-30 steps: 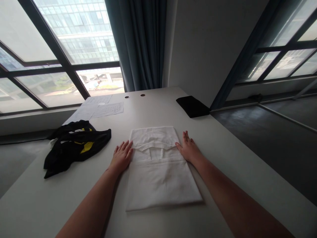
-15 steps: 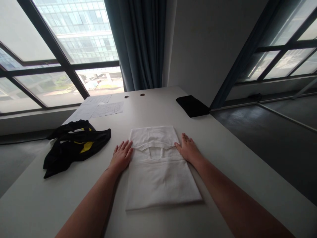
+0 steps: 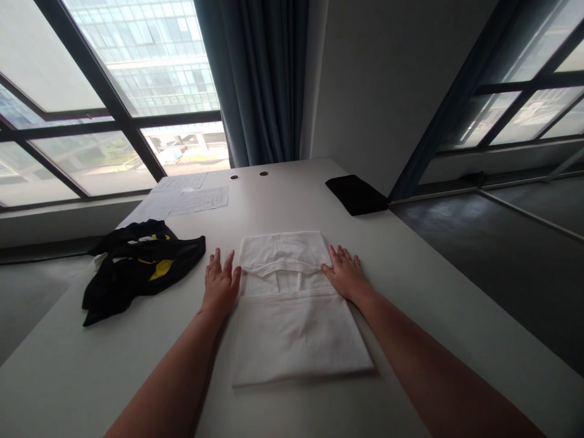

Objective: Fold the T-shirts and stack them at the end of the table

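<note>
A white T-shirt lies folded into a flat rectangle, its neckline edge showing across the upper half. My left hand is at the shirt's left edge, fingers spread and pointing away from me, the thumb side close to the cloth. On the opposite edge rests my right hand, its fingers stretched out and its thumb touching the fabric near the collar. Neither hand grips anything.
The white table carries a crumpled black garment with yellow patches on the left. Printed paper sheets lie behind it. A folded black cloth sits near the right edge. Windows and a dark curtain stand beyond.
My left hand's fingers have spread apart and turned to point more straight ahead, slightly off the shirt's edge. My right hand's fingers have shifted a little; the shirt lies as before.
</note>
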`<state>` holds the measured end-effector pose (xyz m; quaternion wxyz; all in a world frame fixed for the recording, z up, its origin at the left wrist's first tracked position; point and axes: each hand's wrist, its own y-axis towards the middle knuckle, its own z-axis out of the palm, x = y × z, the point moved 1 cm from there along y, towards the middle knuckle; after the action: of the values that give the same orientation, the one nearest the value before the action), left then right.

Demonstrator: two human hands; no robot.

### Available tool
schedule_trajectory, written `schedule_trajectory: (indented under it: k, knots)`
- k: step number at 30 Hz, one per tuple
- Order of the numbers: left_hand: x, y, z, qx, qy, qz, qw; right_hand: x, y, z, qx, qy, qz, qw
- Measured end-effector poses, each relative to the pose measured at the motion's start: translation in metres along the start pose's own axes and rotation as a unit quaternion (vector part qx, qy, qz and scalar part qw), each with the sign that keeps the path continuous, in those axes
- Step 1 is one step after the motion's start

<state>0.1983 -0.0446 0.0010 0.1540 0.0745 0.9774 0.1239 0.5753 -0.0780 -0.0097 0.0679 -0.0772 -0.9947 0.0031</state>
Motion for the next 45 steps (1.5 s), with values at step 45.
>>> schedule_trajectory:
  k: [45]
  knots:
    - [-0.004, 0.002, 0.004, 0.083, -0.019, 0.087, 0.993, 0.004, -0.005, -0.011, -0.013, 0.039, -0.050, 0.998]
